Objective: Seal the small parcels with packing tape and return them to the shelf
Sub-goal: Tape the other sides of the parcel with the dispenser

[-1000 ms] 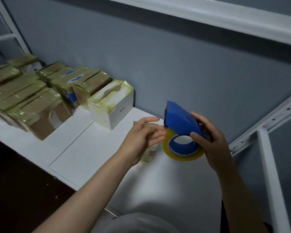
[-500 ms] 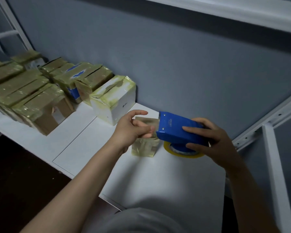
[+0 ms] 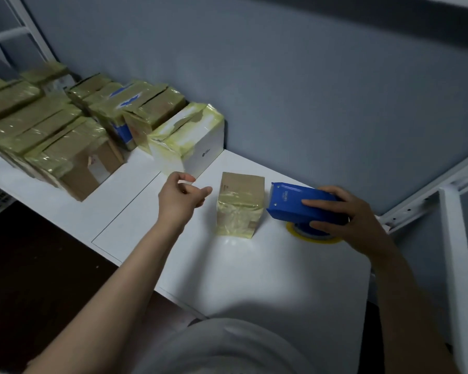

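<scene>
The white shelf (image 3: 254, 271) has a small parcel (image 3: 239, 205) standing up near its middle, wrapped in shiny yellowish tape. Just to the right of it is a blue tape dispenser (image 3: 289, 203), and its tape roll seems to rest on the shelf. Farther back and to the left sits a white box (image 3: 200, 147), and left of that many taped brown boxes (image 3: 65, 147) are packed close together.

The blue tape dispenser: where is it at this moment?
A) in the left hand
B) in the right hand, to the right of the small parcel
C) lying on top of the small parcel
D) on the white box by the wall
B: the right hand grips the blue tape dispenser just right of the small parcel, low over the white shelf; the left hand holds nothing.
</scene>
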